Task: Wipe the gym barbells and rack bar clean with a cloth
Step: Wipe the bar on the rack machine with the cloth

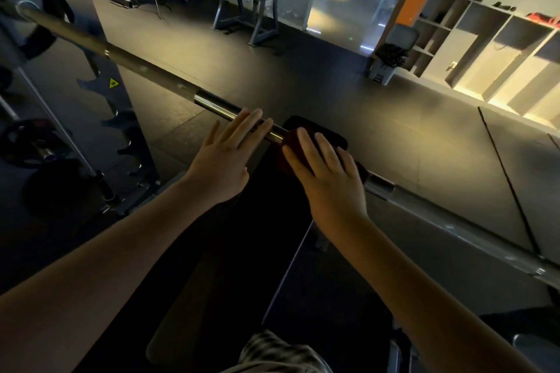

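Note:
A long steel barbell [145, 68] runs diagonally from the upper left to the lower right, resting in the rack. A dark red cloth [288, 145] is draped over its middle. My right hand [327, 172] lies flat on the cloth with straight fingers, pressing it onto the bar. Just left of the cloth, my left hand [227, 154] rests with straight, spread fingers across the shiny bare section of the bar.
A black padded bench [230, 251] lies under the bar, below my arms. The rack upright [121, 118] with notched hooks stands at left, with weight plates [27, 142] beside it. Gym machines [254, 0] stand behind; open shelves [472, 48] line the right.

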